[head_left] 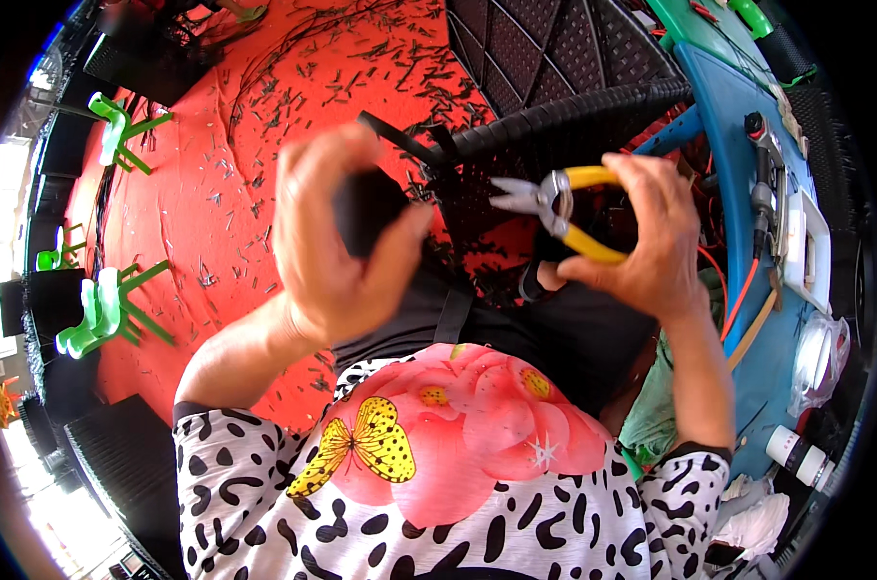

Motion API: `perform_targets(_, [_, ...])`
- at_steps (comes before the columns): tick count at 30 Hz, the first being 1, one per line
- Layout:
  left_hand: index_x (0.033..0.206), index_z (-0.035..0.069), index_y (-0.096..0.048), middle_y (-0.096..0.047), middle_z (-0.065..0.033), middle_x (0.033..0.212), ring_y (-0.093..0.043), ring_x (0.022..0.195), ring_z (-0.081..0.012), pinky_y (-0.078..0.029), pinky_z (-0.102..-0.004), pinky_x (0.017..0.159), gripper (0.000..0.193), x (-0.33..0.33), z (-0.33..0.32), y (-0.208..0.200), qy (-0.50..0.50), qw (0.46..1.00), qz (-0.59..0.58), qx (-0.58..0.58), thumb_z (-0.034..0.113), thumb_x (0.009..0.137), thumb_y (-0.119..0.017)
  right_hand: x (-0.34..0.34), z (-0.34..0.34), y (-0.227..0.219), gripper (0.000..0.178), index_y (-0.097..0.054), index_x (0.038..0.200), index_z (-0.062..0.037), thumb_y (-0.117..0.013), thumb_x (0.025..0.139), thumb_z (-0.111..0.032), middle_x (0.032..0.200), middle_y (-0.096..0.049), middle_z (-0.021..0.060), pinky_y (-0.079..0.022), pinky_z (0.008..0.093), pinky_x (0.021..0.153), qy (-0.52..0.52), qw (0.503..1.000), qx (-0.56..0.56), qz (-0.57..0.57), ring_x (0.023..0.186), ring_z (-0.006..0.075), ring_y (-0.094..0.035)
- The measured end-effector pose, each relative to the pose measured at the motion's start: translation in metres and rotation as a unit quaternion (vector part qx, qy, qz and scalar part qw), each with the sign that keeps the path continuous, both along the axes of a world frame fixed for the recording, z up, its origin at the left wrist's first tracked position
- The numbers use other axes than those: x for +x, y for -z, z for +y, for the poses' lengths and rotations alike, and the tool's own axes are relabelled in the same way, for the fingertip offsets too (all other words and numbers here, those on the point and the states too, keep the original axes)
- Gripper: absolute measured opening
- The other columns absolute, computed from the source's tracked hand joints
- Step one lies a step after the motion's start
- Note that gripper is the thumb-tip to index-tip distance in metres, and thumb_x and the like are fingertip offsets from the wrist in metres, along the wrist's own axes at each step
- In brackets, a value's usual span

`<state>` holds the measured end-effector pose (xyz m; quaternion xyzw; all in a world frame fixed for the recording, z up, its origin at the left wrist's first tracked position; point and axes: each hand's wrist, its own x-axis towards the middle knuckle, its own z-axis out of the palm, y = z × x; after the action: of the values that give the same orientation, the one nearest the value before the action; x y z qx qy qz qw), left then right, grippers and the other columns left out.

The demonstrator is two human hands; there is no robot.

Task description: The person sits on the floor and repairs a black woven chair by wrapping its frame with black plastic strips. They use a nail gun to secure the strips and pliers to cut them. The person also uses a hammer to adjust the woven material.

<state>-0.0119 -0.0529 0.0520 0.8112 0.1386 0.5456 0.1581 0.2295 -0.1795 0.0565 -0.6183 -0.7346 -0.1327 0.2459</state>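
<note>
My right hand [656, 232] is wrapped round the yellow handles of a pair of cutting pliers [559, 200]. Their handles are spread and the short silver jaws stand apart, pointing left with nothing between them. My left hand [337, 246] is raised over my lap, slightly blurred, its thumb and fingers apart and nothing visible in it. Just beyond its fingertips a loose black strip [400, 138] sticks out from the wrapped rim of a dark woven wicker piece [564, 53]. Whether the left fingertips touch that strip I cannot tell.
Short black offcuts lie scattered over the red floor [264, 184]. Light green plastic stools [119, 309] stand at the left. At my right a blue table [738, 126] carries an air tool [762, 193] with an orange hose, a white tray [805, 242] and a white spray can [799, 456].
</note>
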Motion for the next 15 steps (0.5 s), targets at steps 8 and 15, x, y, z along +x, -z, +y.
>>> perform_targets(8, [0.099, 0.001, -0.062, -0.059, -0.0116, 0.092, -0.055, 0.083, -0.0255, -0.045, -0.0323, 0.071, 0.033, 0.016, 0.019, -0.003, 0.027, 0.990, 0.121, -0.065, 0.003, 0.067, -0.070, 0.009, 0.034, 0.000, 0.068, -0.053, 0.100, -0.0045, -0.080, 0.050, -0.042, 0.084, -0.049, 0.0067, -0.041, 0.0362, 0.071, 0.011, 0.997, 0.033, -0.068, 0.080, 0.0251, -0.051])
perform_targets(15, [0.083, 0.008, -0.065, -0.058, -0.0023, 0.082, -0.054, 0.080, -0.0214, -0.039, -0.0361, 0.071, 0.025, 0.015, 0.023, 0.006, 0.016, 0.987, 0.138, 0.085, 0.004, 0.059, -0.066, 0.010, 0.044, 0.000, 0.062, -0.054, 0.094, -0.0065, -0.081, 0.049, -0.039, 0.080, -0.047, 0.0051, -0.040, 0.0349, 0.066, -0.009, 0.995, 0.051, -0.081, 0.076, 0.0233, -0.050])
